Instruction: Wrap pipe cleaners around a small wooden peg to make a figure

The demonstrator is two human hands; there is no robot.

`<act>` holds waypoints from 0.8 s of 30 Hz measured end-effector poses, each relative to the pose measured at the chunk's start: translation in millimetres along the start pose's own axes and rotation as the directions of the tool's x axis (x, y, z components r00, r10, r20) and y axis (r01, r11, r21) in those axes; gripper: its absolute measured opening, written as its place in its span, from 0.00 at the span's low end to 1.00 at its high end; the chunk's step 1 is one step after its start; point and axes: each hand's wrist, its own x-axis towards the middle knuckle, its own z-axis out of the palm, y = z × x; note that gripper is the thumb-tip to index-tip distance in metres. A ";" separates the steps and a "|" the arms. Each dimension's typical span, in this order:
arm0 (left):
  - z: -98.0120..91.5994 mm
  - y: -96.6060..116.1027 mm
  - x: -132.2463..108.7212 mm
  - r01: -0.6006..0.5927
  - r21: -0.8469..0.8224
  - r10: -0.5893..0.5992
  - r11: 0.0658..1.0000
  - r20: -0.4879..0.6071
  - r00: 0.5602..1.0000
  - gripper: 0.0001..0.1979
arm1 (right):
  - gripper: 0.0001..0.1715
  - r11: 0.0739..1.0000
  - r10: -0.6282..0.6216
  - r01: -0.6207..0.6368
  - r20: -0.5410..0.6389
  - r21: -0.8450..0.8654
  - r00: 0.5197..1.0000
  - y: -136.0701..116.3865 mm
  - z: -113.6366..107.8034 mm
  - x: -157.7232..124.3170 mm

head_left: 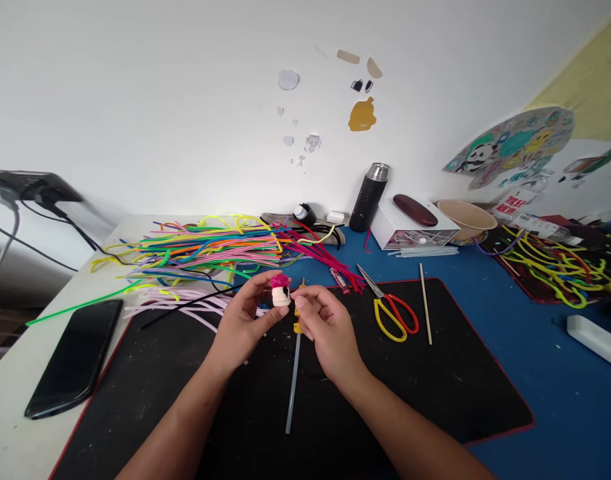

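Between the thumb and fingers of my left hand [248, 312] is a small figure [280, 293] with a magenta fuzzy top and a cream, coiled-looking body. A dark spot shows on its right side. My right hand [328, 323] is closed in a pinch right beside that side; whatever its fingertips hold is too small or hidden to name. Below and partly behind the right fingers lies a yellow glue gun [298, 327], mostly covered. A translucent glue stick [292, 393] sticks out of it toward me over the black mat [255, 427].
Scissors [389, 310] and a wooden stick [426, 303] lie right of my hands. Bundles of coloured pipe cleaners [210, 243] spread along the back left. A phone [75, 360] lies at left. Behind stand a black flask [369, 199], a white box [412, 227] and a bowl [468, 217].
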 end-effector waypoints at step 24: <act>-1.0 -4.5 -2.5 -0.046 0.110 0.045 0.993 0.009 0.999 0.25 | 0.18 0.999 -0.015 0.014 -0.008 -0.035 1.000 1.9 -2.5 0.2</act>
